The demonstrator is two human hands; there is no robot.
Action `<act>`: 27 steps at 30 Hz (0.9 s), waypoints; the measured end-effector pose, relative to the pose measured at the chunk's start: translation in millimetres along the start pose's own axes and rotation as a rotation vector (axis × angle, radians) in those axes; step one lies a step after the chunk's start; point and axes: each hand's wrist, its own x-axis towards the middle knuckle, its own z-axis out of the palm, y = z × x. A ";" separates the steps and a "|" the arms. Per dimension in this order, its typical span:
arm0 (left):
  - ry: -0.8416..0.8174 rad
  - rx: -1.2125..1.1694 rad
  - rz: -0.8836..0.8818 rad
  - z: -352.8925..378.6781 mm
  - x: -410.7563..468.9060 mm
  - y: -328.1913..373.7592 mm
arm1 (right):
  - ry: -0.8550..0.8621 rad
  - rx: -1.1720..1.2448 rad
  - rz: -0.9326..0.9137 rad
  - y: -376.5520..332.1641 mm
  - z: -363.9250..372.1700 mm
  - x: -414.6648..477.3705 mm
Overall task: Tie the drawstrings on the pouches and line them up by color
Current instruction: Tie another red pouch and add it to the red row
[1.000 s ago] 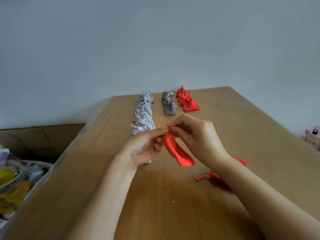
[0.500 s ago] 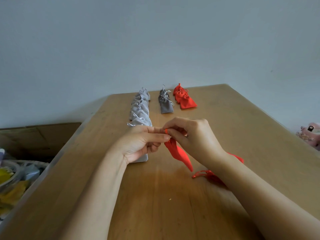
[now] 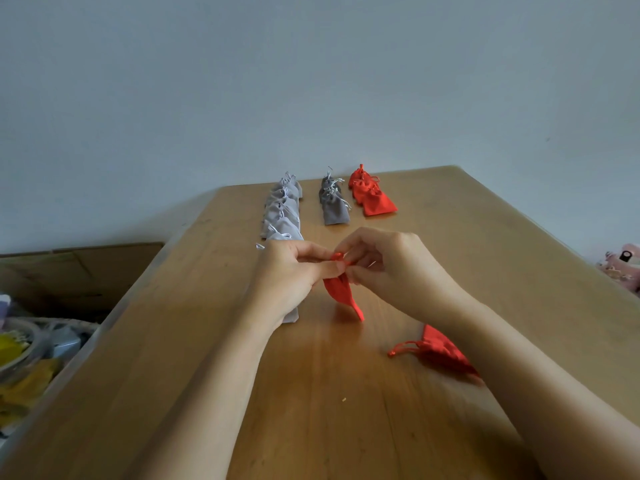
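From the head view. Holding a red pouch point(image 3: 341, 294) in the air just above the tabletop point(image 3: 311, 410), near its middle, with the body hanging down and slanting right.

Pinching the red drawstring point(image 3: 338, 256) at the pouch's neck with the left hand point(image 3: 294, 275), fingers point(image 3: 323, 270) curled and grasping the gathered top. Pinching the same drawstring from the other side with the right hand point(image 3: 394, 268), fingers point(image 3: 362, 271) curled round the cord. Fingertips of both hands meeting at the neck. Cannot tell whether knotted.

Lying flat on the tabletop, partly under the right forearm: a second red pouch point(image 3: 436, 348), cords trailing left.

At the far end, three rows running away from the person:
- on the left, light grey pouches point(image 3: 282, 213), the nearest reaching under the left hand;
- in the middle, dark grey pouches point(image 3: 333, 209);
- on the right, tied red pouches point(image 3: 374, 200).

Beyond the left edge, a cardboard box point(image 3: 79, 271) and a basket point(image 3: 20, 358) with yellow things. Beyond the right edge, a pink object point(image 3: 623, 268), too small to identify.
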 end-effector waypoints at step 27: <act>-0.151 -0.430 -0.222 -6.3 2.4 6.9 | 0.114 0.064 -0.142 1.1 0.0 -3.4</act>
